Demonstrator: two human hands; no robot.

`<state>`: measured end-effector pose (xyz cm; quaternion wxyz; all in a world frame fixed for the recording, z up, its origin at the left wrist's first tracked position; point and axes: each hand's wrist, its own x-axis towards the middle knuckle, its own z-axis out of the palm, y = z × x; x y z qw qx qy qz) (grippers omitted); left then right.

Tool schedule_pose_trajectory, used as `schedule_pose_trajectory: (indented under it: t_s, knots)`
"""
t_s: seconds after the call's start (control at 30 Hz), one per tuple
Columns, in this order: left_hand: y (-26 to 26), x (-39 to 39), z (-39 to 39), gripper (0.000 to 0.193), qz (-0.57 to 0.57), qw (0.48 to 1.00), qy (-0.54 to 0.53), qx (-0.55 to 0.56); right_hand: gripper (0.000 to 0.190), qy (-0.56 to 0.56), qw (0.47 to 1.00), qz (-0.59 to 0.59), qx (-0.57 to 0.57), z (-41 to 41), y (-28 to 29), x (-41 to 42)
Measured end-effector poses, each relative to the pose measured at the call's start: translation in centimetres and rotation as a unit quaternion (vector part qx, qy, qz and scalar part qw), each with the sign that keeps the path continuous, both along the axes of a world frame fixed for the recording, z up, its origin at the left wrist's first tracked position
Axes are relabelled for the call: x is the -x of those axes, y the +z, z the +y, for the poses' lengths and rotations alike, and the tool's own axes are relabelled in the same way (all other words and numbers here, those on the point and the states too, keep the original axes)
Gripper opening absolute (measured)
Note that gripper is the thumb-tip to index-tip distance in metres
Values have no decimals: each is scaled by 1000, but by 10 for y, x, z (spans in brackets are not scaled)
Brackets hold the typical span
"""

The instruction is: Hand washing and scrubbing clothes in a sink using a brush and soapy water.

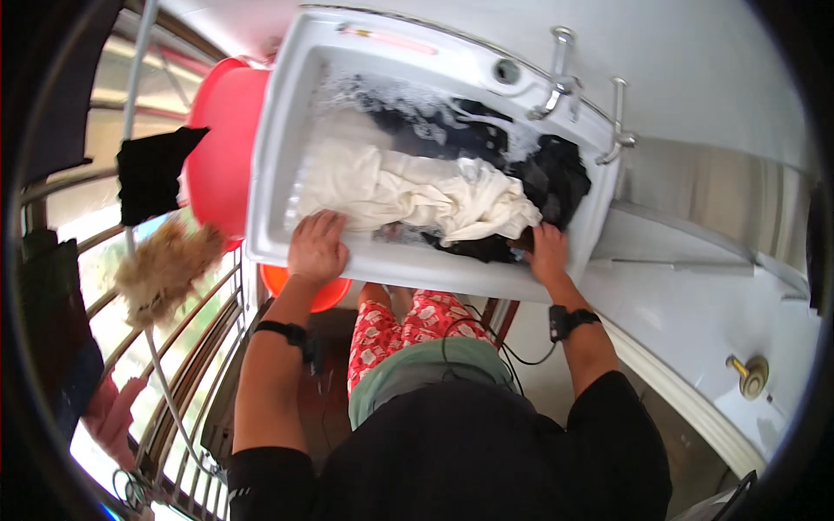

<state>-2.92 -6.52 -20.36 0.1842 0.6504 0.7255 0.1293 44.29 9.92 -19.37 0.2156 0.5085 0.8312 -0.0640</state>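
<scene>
A cream-white cloth garment point(417, 195) lies bunched and wet across the white laundry sink point(423, 260). My left hand point(318, 247) rests at its near left end, over the sink's front wall, holding nothing that shows. At the garment's right end, my right hand point(549, 253) curls around a dark brown object point(524, 241); most of that object is hidden, and its kind cannot be told. Black clothes point(554, 172) soak to the right and behind the garment, with suds point(430, 130) floating on the water. Another black piece point(485, 249) shows below the cream cloth.
Two metal taps point(559, 81) point(618, 124) stand on the right rear. A pink brush-like stick point(391, 40) lies on the back rim. A red basin point(225, 150) leans left of the sink, with an orange bucket point(332, 294) below. A fluffy duster point(169, 273) hangs by the window bars point(208, 312).
</scene>
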Motion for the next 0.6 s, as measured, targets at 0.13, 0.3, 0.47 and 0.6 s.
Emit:
schedule_pose_trajectory:
  t_s: [0.13, 0.3, 0.47, 0.6]
  knots:
    - [2, 2, 0, 42, -14, 1000, 7, 19, 73, -24, 996, -24, 84, 11, 38, 5]
    - [-6, 5, -5, 36, -26, 999, 7, -18, 70, 11, 988, -65, 136, 35, 120, 32]
    - [-2, 7, -11, 37, -16, 1000, 21, -3, 77, 31, 934, 297, 194, 55, 66, 168]
    - [-10, 4, -9, 36, -17, 1000, 14, -1, 77, 7, 932, 321, 166, 76, -30, 271]
